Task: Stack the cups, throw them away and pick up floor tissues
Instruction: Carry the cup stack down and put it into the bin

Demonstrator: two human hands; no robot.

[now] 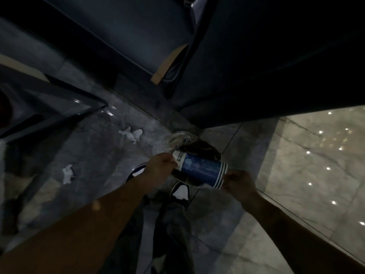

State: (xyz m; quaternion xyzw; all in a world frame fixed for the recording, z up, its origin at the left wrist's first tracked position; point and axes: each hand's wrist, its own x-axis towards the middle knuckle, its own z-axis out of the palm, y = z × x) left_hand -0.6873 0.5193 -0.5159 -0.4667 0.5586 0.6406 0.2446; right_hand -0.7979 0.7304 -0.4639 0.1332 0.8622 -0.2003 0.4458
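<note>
A stack of blue paper cups [201,170] with white stripes lies sideways between my hands. My left hand [161,169] grips its white narrow end, my right hand [240,185] holds the striped wide end. Right behind and under the cups sits a bin lined with a clear plastic bag [182,138], its inside dark. Crumpled white tissues lie on the dark floor: a pair [131,133] further left of the bin and one [68,174] nearer, to the far left.
My two shoes [180,191] stand on the floor just below the cups. A dark glass table edge [59,107] juts in from the left. Dark sofa or cabinet blocks [256,66] fill the top. Pale glossy marble floor [316,165] lies to the right.
</note>
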